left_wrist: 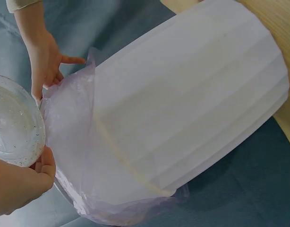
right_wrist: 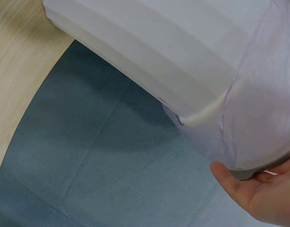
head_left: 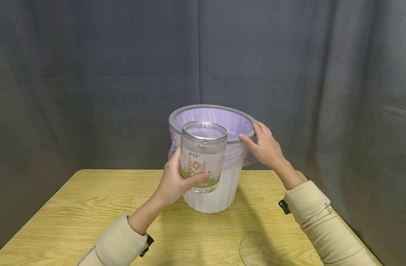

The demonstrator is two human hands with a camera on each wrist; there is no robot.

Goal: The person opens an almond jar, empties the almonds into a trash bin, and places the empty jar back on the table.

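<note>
A: How much room is there around the bin?

B: The white bin (head_left: 219, 192) stands near the far edge of the table (head_left: 73, 218), about midway across. The wood on both sides of it is bare, and open tabletop runs from it toward the person. A clear lid (head_left: 256, 251) lies flat near the front edge on the right.

A: And the hands?

B: The left hand (head_left: 176, 181) is wrapped around a clear jar (head_left: 203, 157), thumb across the front, holding it upright in the air just in front of the bin, its mouth about level with the rim. The right hand (head_left: 266, 147) grips the gray rim ring (head_left: 189, 111) on the right side, fingers curled over the edge and thumb below.

A: What does the jar look like?

B: Round, see-through plastic, open at the top, with a printed band of yellow flowers and green at the bottom. From the left wrist its base (left_wrist: 15, 123) shows speckled.

A: The bin itself?

B: Ribbed white walls, lined with a pale purple bag (head_left: 237, 151) that folds out over the rim and hangs down loosely.

A: The surroundings?

B: Light yellow wood grain on the table, gray curtain (head_left: 89, 74) hanging behind and to both sides.
</note>
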